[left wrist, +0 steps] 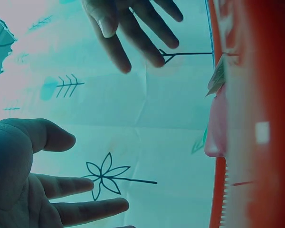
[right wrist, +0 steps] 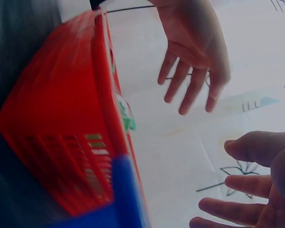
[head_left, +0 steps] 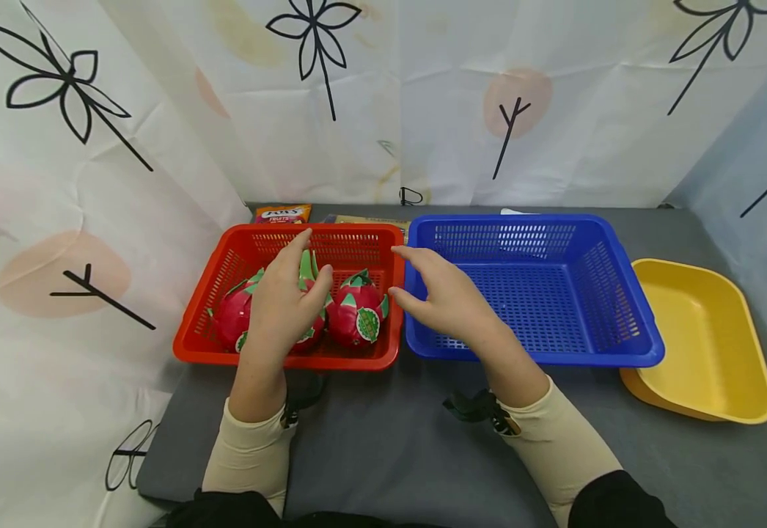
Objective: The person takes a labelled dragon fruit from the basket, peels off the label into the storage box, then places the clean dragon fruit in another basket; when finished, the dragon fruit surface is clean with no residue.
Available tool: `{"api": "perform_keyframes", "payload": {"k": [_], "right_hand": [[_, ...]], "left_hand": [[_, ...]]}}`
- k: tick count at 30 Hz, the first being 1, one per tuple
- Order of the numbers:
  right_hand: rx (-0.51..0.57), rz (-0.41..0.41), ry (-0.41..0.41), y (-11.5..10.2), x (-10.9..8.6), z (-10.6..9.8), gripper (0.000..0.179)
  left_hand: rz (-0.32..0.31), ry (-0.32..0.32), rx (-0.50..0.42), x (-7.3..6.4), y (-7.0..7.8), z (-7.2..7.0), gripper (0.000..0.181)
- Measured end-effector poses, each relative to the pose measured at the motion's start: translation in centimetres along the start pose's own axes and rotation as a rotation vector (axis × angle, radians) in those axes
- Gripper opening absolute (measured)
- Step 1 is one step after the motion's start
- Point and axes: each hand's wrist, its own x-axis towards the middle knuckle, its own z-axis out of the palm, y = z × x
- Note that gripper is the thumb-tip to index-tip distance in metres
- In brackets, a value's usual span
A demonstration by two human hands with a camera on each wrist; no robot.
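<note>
In the head view my left hand (head_left: 284,301) hovers over the red basket (head_left: 188,341), fingers extended and thumb apart. Below it lie red-and-green dragon fruits, each with a round sticker: one at the left (head_left: 232,319), one partly hidden behind the hand (head_left: 311,334), and one at the right (head_left: 356,312). My right hand (head_left: 452,297) is held above the near left part of the blue basket (head_left: 529,282), its fingers pointing toward the red basket. Both wrist views show the hands with spread fingers and nothing in them.
A yellow tub (head_left: 707,337) stands right of the blue basket, on the grey table (head_left: 383,440). Behind the red basket lie an orange snack packet (head_left: 283,214) and a brownish flat packet (head_left: 370,220). A patterned white curtain (head_left: 423,110) hangs at the back and left.
</note>
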Motion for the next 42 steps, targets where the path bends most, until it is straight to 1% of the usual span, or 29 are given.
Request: {"api": "perform_keyframes", "payload": {"k": [8,10,15,18,20,23,28,31,36,42], "right_hand": [[0.070,-0.041,-0.058,-0.4,1.6,2.3,0.057],[0.066,-0.047,-0.073,-0.6,2.0,2.7,0.055],[0.066,-0.092,-0.126,-1.1,3.0,3.9,0.048],[0.062,-0.113,-0.158,-1.5,3.4,4.6,0.040],[0.042,-0.113,-0.170,-1.8,3.6,5.0,0.035],[-0.007,-0.088,-0.166,-2.2,3.9,5.6,0.029],[-0.065,0.000,-0.133,-2.9,4.2,6.4,0.028],[-0.065,0.044,-0.119,-3.2,4.4,6.8,0.027],[-0.045,0.095,-0.109,-3.5,4.6,7.0,0.022],[-0.018,0.133,-0.125,-3.6,5.0,7.1,0.015]], "left_hand": [[-0.009,-0.008,-0.003,0.0,-0.1,0.1,0.065],[-0.008,-0.009,-0.002,0.0,-0.1,0.0,0.065],[-0.021,0.000,0.014,0.0,-0.1,-0.2,0.067],[-0.016,0.008,0.011,-0.1,-0.2,-0.3,0.066],[-0.010,0.009,0.007,-0.1,-0.2,-0.3,0.066],[-0.007,0.011,0.006,0.0,-0.2,-0.2,0.065],[-0.018,0.009,0.008,0.1,-0.2,-0.1,0.065],[-0.014,0.005,-0.001,0.1,-0.2,-0.1,0.063],[-0.006,0.003,-0.005,0.1,-0.1,-0.1,0.063],[-0.014,0.008,0.004,0.1,-0.2,-0.1,0.064]]}}
